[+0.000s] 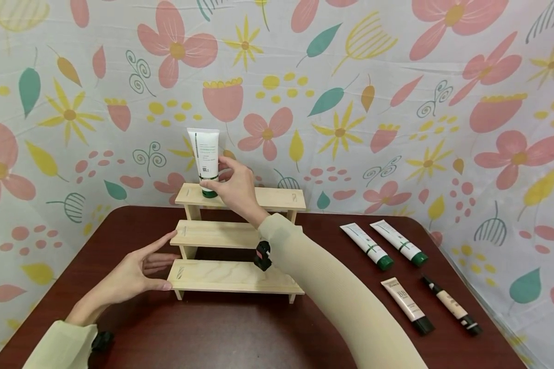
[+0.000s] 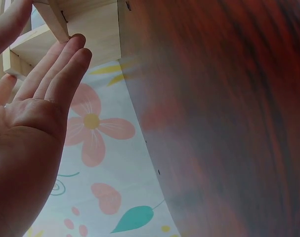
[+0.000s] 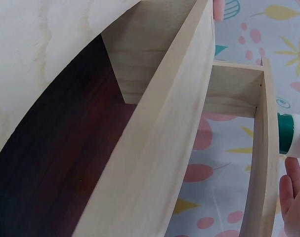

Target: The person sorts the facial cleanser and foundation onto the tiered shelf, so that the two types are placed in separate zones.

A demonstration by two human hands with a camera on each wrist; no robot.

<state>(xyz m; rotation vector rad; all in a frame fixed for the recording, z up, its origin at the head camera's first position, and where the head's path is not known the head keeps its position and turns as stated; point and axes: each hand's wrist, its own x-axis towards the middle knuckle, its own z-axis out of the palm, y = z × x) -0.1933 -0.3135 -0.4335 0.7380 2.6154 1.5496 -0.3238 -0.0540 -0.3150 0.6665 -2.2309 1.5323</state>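
A white squeeze tube (image 1: 206, 148) with a green cap stands cap-down at the left end of the top tier of a three-step wooden display rack (image 1: 235, 277). My right hand (image 1: 236, 188) pinches it low between thumb and fingers. In the right wrist view its green cap (image 3: 285, 133) meets the top board, with the fingers beside it. My left hand (image 1: 128, 275) is at the rack's left side, fingers extended and thumb against the bottom tier. The left wrist view shows those straight fingers (image 2: 56, 79) against the wooden frame.
Two more white tubes with green caps (image 1: 367, 246) (image 1: 399, 243) lie on the dark red table (image 1: 240, 333), right of the rack. Nearer lie a beige BB cream tube (image 1: 407, 305) and a slim black-ended cosmetic tube (image 1: 451, 305). A flowered cloth (image 1: 341, 77) hangs behind.
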